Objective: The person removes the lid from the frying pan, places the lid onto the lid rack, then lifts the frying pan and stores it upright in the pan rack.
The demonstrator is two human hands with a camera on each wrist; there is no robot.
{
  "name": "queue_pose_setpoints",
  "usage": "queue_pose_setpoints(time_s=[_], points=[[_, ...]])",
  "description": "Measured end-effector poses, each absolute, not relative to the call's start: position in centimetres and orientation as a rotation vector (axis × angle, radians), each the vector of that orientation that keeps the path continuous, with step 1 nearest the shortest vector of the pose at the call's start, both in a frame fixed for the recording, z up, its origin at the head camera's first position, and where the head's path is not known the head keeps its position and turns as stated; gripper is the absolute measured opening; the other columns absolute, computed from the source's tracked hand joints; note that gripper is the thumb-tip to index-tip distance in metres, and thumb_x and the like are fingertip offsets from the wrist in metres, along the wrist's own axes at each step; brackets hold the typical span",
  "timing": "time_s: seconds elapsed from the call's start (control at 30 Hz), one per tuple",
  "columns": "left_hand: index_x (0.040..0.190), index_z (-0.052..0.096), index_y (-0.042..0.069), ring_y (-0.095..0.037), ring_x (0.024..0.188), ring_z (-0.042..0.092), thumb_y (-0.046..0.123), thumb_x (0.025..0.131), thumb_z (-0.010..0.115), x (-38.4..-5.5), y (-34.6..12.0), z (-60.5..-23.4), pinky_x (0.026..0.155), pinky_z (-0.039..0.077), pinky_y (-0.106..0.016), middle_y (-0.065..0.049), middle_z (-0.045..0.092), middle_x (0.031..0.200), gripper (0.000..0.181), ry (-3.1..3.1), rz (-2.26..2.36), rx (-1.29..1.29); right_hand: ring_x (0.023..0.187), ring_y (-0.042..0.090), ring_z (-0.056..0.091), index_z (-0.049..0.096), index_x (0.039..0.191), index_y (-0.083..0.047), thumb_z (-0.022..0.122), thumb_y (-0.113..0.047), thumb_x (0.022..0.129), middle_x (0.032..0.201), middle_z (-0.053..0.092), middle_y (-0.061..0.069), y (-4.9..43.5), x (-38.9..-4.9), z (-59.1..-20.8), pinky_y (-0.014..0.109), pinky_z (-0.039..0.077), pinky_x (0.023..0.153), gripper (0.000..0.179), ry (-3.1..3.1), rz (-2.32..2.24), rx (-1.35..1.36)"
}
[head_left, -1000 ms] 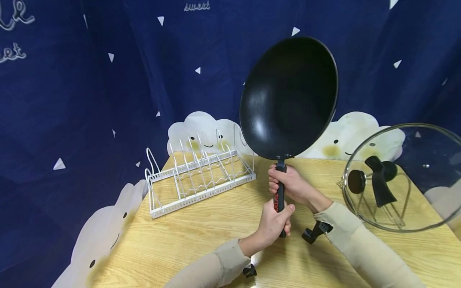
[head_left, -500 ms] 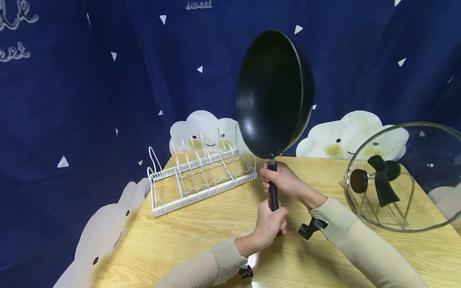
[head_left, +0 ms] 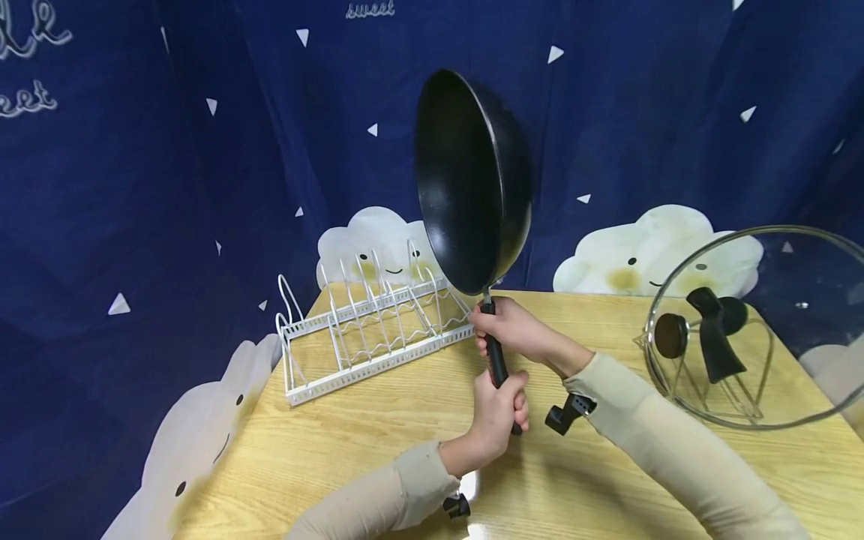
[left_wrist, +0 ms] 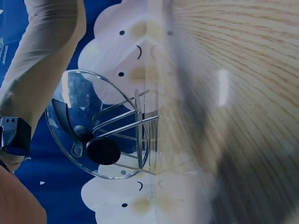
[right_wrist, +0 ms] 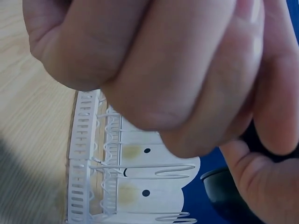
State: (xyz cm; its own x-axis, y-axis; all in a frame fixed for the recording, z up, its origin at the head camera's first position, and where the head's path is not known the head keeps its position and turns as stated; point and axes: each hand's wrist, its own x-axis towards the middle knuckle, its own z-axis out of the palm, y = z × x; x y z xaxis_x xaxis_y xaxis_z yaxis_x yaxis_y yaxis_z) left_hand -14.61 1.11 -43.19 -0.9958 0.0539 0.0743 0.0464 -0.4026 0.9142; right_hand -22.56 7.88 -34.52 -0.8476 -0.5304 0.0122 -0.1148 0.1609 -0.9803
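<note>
A deep black wok (head_left: 459,180) is held upright by its handle above the table, its hollow turned to the left in the head view. Near the pan end, my right hand (head_left: 509,326) grips the black handle (head_left: 496,358). Lower down, my left hand (head_left: 496,412) is wrapped round the same handle, whose tip sticks out below the fist. Just left of the wok stands a white wire rack (head_left: 378,337) with upright dividers; the wok overlaps its far right corner in the head view. Curled fingers (right_wrist: 154,65) fill much of the right wrist view.
On the right, a large glass lid (head_left: 763,247) with a dark knob leans in a metal wire stand (head_left: 763,375). Everything stands on a wood-grain table (head_left: 351,450). Behind it hangs a dark blue curtain (head_left: 202,187) with clouds and triangles.
Both hands have carried the wok leftward, closer to the rack. The wok has turned about its handle, so more of its outer side shows. Rack and lid stay put.
</note>
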Motion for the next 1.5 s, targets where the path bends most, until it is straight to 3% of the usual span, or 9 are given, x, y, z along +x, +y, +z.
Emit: queue_pose_setpoints(time_s=[0.7, 1.5], points=[[0.067, 0.041, 0.012, -0.006, 0.033, 0.037, 0.012, 0.083, 0.058, -14.4, 0.2, -43.3, 0.03, 0.035, -0.021, 0.004, 0.036, 0.045, 0.024, 1.488, 2.67, 0.006, 0.047, 0.013, 0.053, 0.044, 0.063, 0.001, 0.043, -0.009, 0.096, 0.055, 0.05, 0.007, 5.9, -23.6, -35.2, 0.023, 0.047, 0.049, 0.035, 2.062, -1.591, -0.521], [0.069, 0.039, 0.012, -0.004, 0.037, 0.033, 0.011, 0.083, 0.058, -14.0, -0.1, -43.0, 0.033, 0.035, -0.017, 0.004, 0.032, 0.049, 0.024, 1.341, 2.719, -0.109, 0.049, 0.012, 0.05, 0.043, 0.071, 0.002, 0.044, -0.008, 0.094, 0.059, 0.047, 0.006, 4.9, -24.5, -36.1, 0.023, 0.048, 0.048, 0.026, 1.935, -1.553, -0.417]])
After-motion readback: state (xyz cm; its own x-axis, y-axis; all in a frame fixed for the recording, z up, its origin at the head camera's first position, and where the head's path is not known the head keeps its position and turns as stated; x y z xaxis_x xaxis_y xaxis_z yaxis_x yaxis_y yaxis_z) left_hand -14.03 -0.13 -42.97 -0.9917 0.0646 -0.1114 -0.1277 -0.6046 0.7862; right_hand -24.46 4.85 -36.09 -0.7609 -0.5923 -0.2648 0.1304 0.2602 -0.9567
